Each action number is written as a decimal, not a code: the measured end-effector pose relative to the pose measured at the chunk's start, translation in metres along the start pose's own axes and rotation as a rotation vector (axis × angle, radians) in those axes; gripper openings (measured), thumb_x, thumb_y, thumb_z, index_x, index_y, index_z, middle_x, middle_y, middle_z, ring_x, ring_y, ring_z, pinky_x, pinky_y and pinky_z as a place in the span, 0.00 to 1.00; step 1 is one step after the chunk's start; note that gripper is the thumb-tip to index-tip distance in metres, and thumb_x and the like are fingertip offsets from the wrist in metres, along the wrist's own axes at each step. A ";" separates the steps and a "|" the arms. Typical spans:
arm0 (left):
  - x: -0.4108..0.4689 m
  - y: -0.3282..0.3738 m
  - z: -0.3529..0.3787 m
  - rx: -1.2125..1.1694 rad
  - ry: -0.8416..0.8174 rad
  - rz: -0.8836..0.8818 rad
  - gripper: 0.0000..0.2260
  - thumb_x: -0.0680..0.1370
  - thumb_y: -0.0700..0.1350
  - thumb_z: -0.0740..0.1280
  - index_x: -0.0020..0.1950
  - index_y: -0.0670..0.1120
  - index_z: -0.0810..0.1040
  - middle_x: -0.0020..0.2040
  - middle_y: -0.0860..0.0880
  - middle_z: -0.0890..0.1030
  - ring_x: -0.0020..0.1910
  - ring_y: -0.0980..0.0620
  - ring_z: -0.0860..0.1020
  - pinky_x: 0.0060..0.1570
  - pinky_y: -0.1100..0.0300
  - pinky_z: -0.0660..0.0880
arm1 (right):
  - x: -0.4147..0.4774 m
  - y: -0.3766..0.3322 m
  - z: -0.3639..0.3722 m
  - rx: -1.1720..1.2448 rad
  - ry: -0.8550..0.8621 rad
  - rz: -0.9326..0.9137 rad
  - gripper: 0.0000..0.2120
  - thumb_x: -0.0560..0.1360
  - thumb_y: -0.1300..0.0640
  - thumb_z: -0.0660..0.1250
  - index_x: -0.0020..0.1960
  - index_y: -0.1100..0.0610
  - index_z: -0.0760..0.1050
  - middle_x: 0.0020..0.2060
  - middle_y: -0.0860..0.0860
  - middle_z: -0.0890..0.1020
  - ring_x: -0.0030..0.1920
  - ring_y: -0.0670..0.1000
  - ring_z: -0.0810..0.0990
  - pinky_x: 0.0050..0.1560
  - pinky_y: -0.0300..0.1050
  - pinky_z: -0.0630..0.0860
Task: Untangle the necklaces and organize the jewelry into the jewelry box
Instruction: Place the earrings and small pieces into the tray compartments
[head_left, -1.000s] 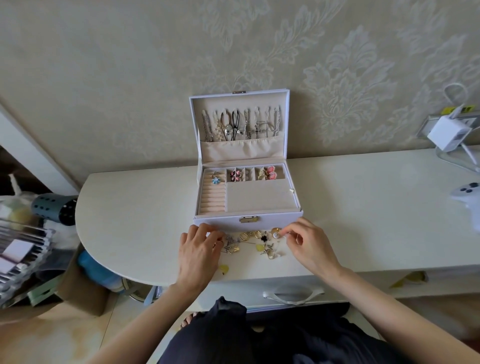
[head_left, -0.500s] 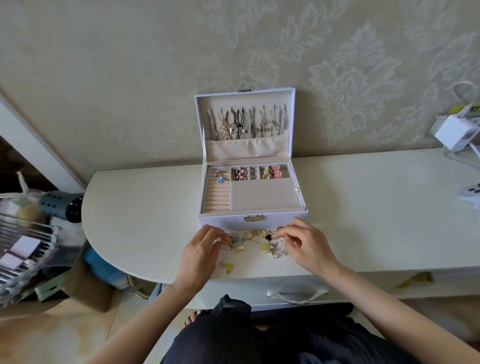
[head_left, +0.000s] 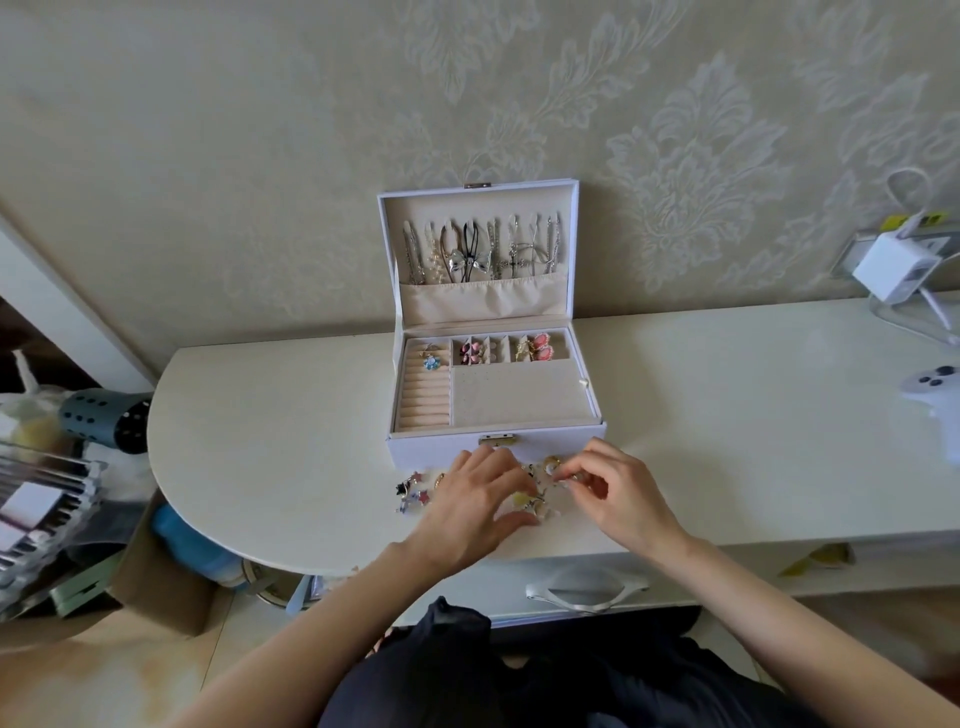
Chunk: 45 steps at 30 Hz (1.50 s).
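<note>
We see loose jewelry (head_left: 532, 501) between 2 hands, by the jewelry box (head_left: 441, 449); left hand (head_left: 475, 501) spread over it, right hand (head_left: 621, 493) pinching some.

Your jewelry box (head_left: 441, 448) sits open at the centre of the frame on the white table (head_left: 727, 415). Its lid (head_left: 567, 249) stands upright against the wall, with necklaces (head_left: 478, 249) hanging in a row inside it. Just below the box's front, your left hand (head_left: 470, 501) rests over the loose jewelry (head_left: 532, 500), fingers spread. Just right of it, your right hand (head_left: 621, 493) curls its fingers and pinches a small gold piece (head_left: 570, 475). Star charms (head_left: 413, 491) lie left of your left hand.
</note>
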<state>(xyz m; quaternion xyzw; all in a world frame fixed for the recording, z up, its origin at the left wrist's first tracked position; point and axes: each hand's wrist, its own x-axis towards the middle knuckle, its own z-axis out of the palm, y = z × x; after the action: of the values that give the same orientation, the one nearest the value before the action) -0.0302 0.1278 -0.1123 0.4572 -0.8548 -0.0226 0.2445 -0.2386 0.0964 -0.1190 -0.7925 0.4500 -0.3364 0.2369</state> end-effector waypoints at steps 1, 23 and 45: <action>0.003 0.000 0.005 0.009 -0.023 0.010 0.13 0.72 0.58 0.66 0.48 0.51 0.77 0.45 0.52 0.76 0.45 0.51 0.70 0.43 0.62 0.61 | -0.001 0.001 0.000 -0.008 0.001 0.006 0.05 0.70 0.57 0.66 0.41 0.53 0.81 0.36 0.41 0.74 0.31 0.46 0.72 0.34 0.39 0.70; 0.020 0.011 -0.016 -0.274 0.219 -0.034 0.06 0.77 0.46 0.66 0.48 0.43 0.75 0.46 0.50 0.76 0.42 0.54 0.75 0.41 0.60 0.74 | 0.021 -0.031 -0.017 0.160 0.149 -0.097 0.06 0.69 0.69 0.69 0.43 0.60 0.80 0.38 0.43 0.77 0.37 0.43 0.76 0.39 0.30 0.71; 0.106 -0.080 -0.022 -0.130 0.336 -0.398 0.06 0.74 0.38 0.69 0.51 0.40 0.79 0.47 0.44 0.74 0.38 0.44 0.77 0.40 0.56 0.75 | 0.183 -0.021 -0.004 0.175 0.053 0.172 0.11 0.70 0.67 0.71 0.52 0.59 0.81 0.39 0.49 0.80 0.35 0.41 0.75 0.43 0.27 0.71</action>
<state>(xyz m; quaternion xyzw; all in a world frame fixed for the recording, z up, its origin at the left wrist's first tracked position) -0.0078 0.0009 -0.0715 0.5968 -0.6922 -0.0489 0.4028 -0.1629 -0.0532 -0.0436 -0.7182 0.4915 -0.3735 0.3212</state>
